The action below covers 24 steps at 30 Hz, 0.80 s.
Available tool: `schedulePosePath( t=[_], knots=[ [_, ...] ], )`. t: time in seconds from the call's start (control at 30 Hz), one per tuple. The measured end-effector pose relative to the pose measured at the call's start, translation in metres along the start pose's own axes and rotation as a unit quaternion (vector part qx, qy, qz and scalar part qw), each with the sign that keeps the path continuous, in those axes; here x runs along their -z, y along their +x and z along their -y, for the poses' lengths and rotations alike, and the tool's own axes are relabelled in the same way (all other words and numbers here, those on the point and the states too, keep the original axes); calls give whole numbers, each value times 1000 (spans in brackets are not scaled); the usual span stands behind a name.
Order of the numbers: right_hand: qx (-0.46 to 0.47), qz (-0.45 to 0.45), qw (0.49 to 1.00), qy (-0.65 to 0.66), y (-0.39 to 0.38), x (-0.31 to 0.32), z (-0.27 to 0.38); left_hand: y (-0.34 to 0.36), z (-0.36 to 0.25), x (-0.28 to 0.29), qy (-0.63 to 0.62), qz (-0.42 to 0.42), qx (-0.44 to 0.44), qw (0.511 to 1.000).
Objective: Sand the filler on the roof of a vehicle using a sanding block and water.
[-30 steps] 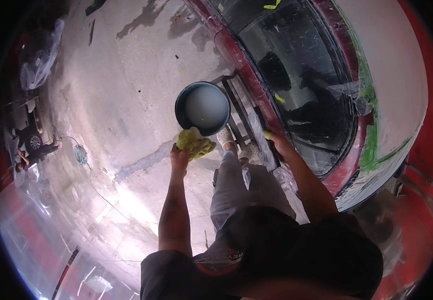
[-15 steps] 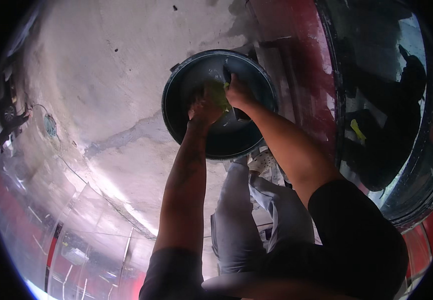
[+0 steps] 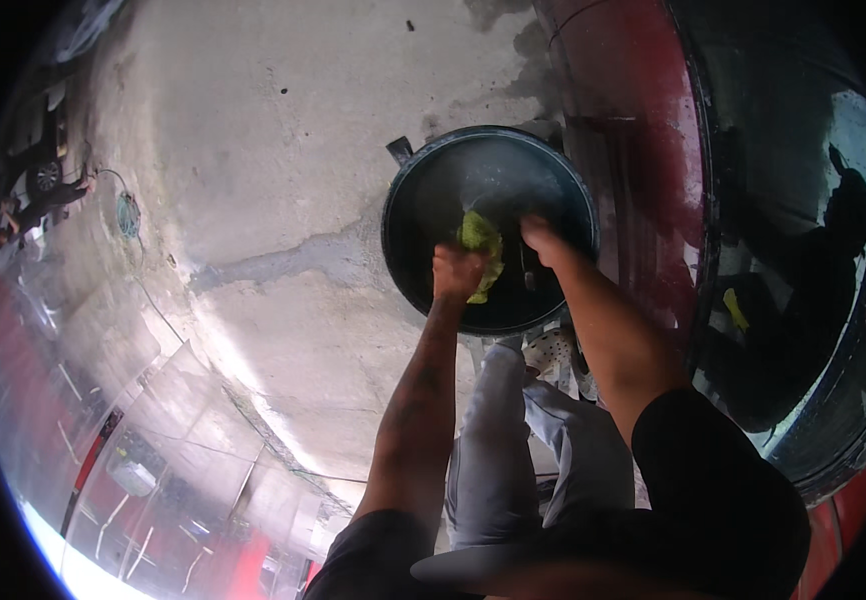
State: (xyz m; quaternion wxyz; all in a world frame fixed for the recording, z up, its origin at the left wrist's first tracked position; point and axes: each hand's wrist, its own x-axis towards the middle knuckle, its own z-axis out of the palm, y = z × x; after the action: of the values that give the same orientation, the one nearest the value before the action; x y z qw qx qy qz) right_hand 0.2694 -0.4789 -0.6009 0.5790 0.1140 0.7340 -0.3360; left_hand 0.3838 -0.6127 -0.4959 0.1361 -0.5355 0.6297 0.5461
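Observation:
A dark round bucket [image 3: 399,236] of cloudy water stands below me, just in front of my feet. My left hand [image 3: 458,265] grips a wet yellow-green cloth [image 3: 481,238] inside it, near the middle. My right hand [image 3: 543,238] is in the bucket to the right of the cloth, fingers curled downward; what it holds, if anything, is hidden in the dark water.
A red car body [image 3: 653,180] with a dark window [image 3: 783,280] runs along my right, a yellow scrap on the glass. Pale cracked concrete floor [image 3: 283,180] is around the bucket. At far left are a coiled hose [image 3: 127,215], a wheel [image 3: 45,176] and another person [image 3: 65,195].
Since a second ago I have bent over the bucket and both hands went into it with the cloth. Over the last half second, my right hand has dropped lower, apart from the cloth.

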Motion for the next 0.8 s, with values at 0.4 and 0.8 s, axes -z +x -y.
schedulePosePath(
  t=[0.4, 0.8],
  knots=[
    [59, 39, 995, 66, -216, 24, 107, -91, -141, 16, -64, -126, -86, 986],
    [136, 207, 954, 168, -341, 77, 125, -47, -109, 105, -301, -176, -458, 818]
  ],
)
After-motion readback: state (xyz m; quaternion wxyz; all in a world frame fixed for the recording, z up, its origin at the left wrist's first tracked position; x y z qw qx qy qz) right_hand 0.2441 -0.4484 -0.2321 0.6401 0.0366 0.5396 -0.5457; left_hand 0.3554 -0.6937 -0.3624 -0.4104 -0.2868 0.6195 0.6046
